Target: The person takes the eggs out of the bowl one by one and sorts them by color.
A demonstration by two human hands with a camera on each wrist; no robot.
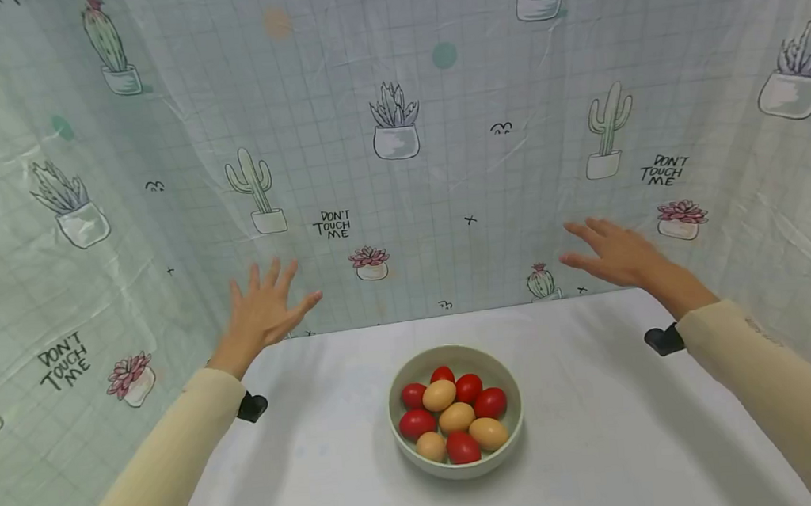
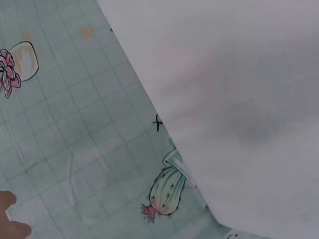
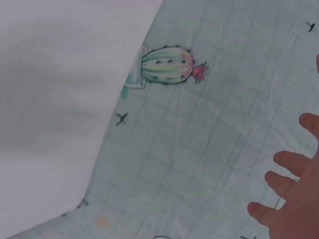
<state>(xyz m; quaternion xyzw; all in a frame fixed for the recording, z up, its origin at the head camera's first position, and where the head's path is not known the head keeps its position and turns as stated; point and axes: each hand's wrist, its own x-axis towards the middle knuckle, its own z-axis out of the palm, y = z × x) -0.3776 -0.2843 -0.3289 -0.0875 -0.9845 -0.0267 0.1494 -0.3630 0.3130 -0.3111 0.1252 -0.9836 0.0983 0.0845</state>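
A pale green bowl [image 1: 458, 473] stands on the white table, holding several red and yellow-orange egg-shaped things, such as a red one [image 1: 463, 447] and a yellow one [image 1: 489, 433]. My left hand [image 1: 262, 312] is raised above the table's far left corner, fingers spread, holding nothing. On the far right my right hand [image 1: 620, 253] is likewise in the air with its fingers extended and nothing in its grasp. Both hands are well apart from the bowl. Only fingertips of the left hand [image 2: 11, 219] show in the left wrist view; several right fingers [image 3: 286, 184] appear in the right wrist view.
The white table [image 1: 570, 431] ends at a far edge against a hanging cloth [image 1: 428, 180] printed with cacti and a grid. The cloth also hangs along the left and right sides. A black wrist strap [image 1: 251, 406] shows at the left cuff.
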